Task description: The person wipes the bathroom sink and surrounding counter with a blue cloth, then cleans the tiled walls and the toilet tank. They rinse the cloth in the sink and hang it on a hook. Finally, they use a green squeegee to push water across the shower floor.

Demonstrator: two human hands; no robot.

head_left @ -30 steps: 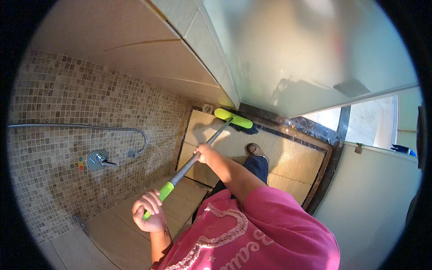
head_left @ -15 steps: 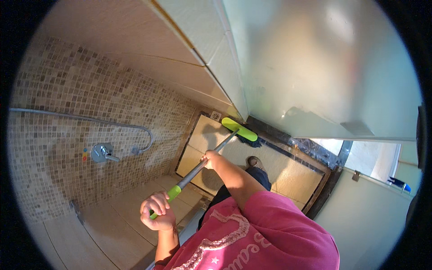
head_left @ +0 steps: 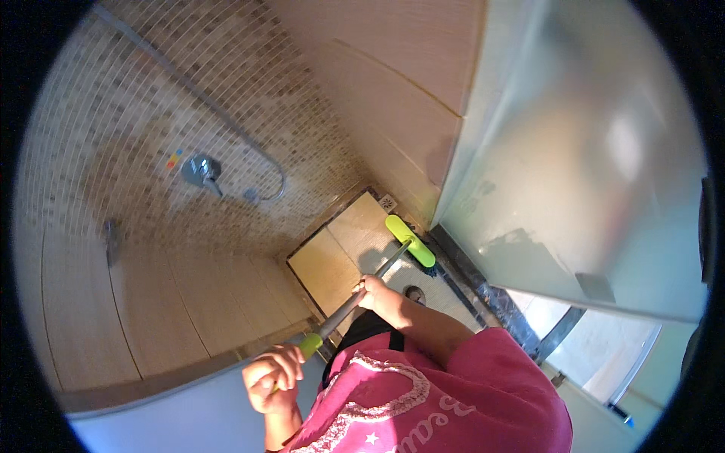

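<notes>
A broom with a lime-green head and dark bristles stands on the shower floor, close to the dark threshold and the corner drain. Its grey pole slants back toward me and ends in a green grip. My left hand is wrapped round the upper end of the handle, over the green part. Farther down, my right hand is closed round the grey pole. One of my shoes shows on the floor just behind the broom head.
A round drain sits in the floor corner. Along the right runs a dark stone threshold, below a frosted glass panel. On the mosaic wall at left are a shower mixer and a hose.
My view has turned and tilted, so the walls and mixer appear rotated clockwise. Both hands keep their hold on the broom, whose head stays near the drain and threshold.
</notes>
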